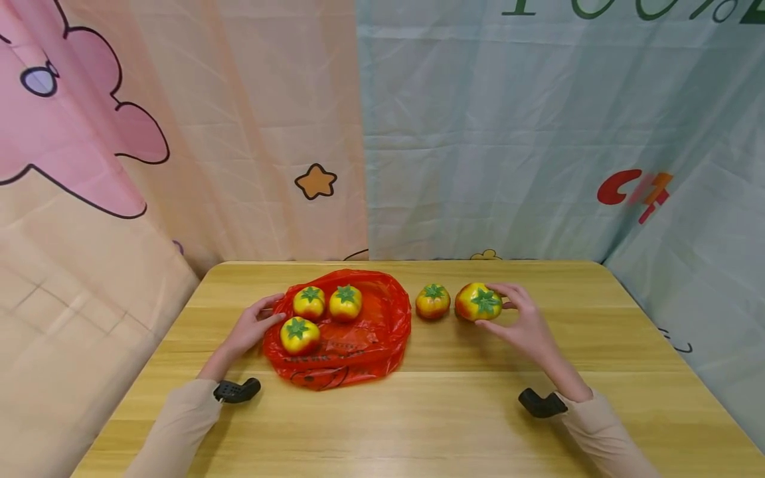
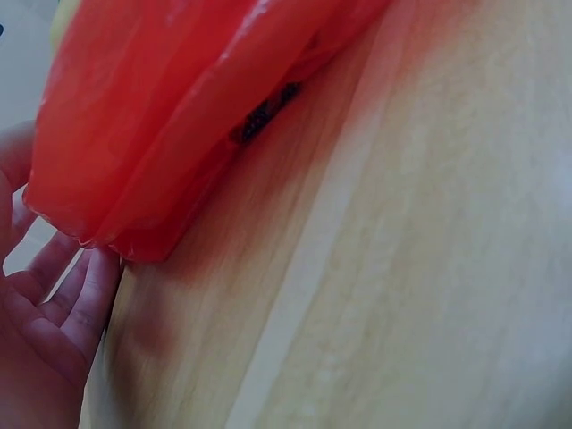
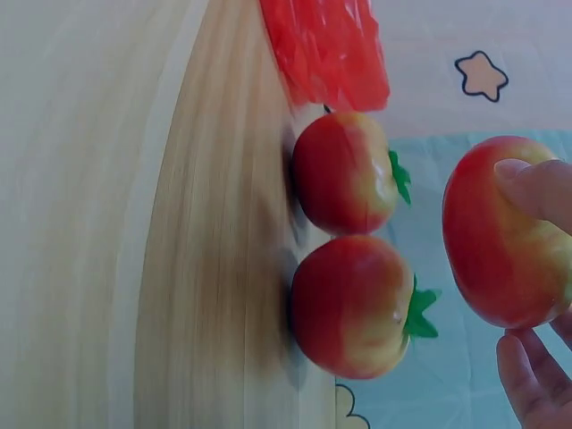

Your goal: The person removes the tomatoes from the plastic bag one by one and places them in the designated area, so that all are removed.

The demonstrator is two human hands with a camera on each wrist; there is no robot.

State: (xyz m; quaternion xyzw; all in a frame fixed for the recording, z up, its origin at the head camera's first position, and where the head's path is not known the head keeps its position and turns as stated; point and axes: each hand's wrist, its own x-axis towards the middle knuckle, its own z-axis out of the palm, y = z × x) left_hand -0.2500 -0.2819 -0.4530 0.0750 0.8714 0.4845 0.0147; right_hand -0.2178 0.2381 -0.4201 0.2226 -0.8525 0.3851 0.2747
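Note:
A red plastic bag (image 1: 370, 318) lies spread on the table, with three yellow-red tomatoes (image 1: 300, 335) with green star-shaped tops on its left part. At its left rim is my left hand (image 1: 250, 328); in the left wrist view the bag's edge (image 2: 134, 179) sits between the thumb and the fingers, whose tips are partly hidden. My right hand (image 1: 520, 322) holds a tomato (image 3: 500, 237) between thumb and fingers, raised off the table. Beneath it in the right wrist view, two more tomatoes (image 3: 353, 307) stand side by side; the head view plainly shows only one of them (image 1: 433, 302).
The wooden table (image 1: 382, 425) runs back to a printed cloth (image 1: 478, 146) hanging behind it, which also covers the sides. A black wrist mount (image 1: 540, 403) shows on each forearm. Bare tabletop lies in front of the bag and between the forearms.

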